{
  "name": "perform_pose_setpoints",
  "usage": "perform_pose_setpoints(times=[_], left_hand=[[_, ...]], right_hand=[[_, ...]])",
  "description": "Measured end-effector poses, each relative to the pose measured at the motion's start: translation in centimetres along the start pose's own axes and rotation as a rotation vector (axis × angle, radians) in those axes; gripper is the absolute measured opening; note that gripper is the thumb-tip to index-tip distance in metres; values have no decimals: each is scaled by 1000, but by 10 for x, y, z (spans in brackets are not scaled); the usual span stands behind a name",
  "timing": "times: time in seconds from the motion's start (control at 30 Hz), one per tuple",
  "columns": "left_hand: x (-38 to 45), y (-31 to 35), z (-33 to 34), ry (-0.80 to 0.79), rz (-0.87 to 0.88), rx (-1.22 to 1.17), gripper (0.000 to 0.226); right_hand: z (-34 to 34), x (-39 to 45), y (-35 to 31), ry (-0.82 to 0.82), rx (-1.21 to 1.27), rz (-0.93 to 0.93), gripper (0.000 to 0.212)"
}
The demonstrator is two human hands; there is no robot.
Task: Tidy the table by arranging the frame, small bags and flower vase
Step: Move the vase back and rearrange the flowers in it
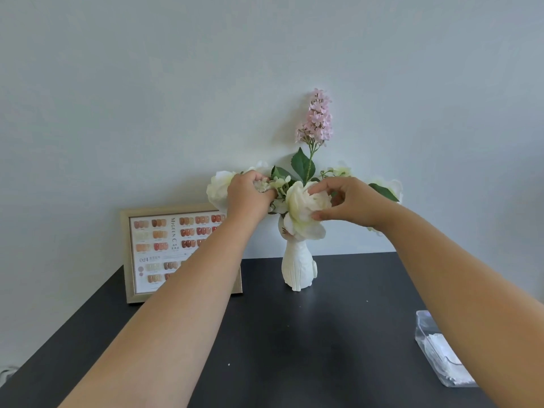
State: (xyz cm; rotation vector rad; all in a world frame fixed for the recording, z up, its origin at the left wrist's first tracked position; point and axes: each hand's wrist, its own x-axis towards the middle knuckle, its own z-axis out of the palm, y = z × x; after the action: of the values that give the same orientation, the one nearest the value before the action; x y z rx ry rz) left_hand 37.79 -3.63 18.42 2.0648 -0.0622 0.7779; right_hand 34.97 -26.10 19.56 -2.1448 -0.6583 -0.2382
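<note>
A white rabbit-shaped flower vase (297, 267) stands upright on the dark table (294, 343) near the wall, holding white blooms and a tall pink flower spike (317, 117). My left hand (248, 195) is closed around small greenish-white blossoms at the left of the bouquet. The thumb and fingers of my right hand (347, 201) pinch the large white bloom (306, 207) at the front. A wood-edged frame (153, 251) with a nail-colour chart leans upright against the wall left of the vase; my left forearm hides its right part.
A clear plastic bag (441, 348) with white contents lies at the table's right edge, partly under my right forearm. The pale wall rises directly behind the table's back edge. A small object shows at the far lower left beyond the table edge.
</note>
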Motion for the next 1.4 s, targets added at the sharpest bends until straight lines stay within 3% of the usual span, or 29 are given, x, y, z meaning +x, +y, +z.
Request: perform_pose_setpoints(times=[0.17,0.3,0.47,0.53,0.6,0.67,0.7,0.8,0.87,0.97,1.07,1.2,1.4], left_hand=[[7,10,5,11,-43,-24,31],[2,20,11,-94,-34,-71,24],[-8,8,-2,-172,-110,-293,23],[-12,4,-10,-197,-53,-299,19],[-16,1,-17,-215,28,-261,25],[-20,1,-23,-193,135,-177,35],[-23,3,-25,-181,201,-103,42],[-37,18,-24,-251,431,209,72],[-44,23,-17,-313,525,451,89],[-49,18,-7,-343,556,590,91],[-52,9,-6,-294,563,555,74],[-54,-2,-5,-228,610,475,56],[-54,-1,-3,-195,593,414,51]], right_hand=[[1,-2,5,28,34,-33,30],[7,1,2,114,23,-54,25],[9,-8,-2,101,-72,-67,31],[0,-16,0,202,-120,-114,27],[-13,-25,5,427,-115,-158,20],[-29,-34,18,627,-81,-66,25],[-37,-38,25,647,-14,41,37],[-45,-52,42,383,321,346,88],[-37,-56,48,265,455,370,97],[-26,-49,49,427,570,273,76],[-30,-32,36,567,506,224,63],[-39,-5,8,558,314,128,58],[-30,39,-34,454,-26,25,49]])
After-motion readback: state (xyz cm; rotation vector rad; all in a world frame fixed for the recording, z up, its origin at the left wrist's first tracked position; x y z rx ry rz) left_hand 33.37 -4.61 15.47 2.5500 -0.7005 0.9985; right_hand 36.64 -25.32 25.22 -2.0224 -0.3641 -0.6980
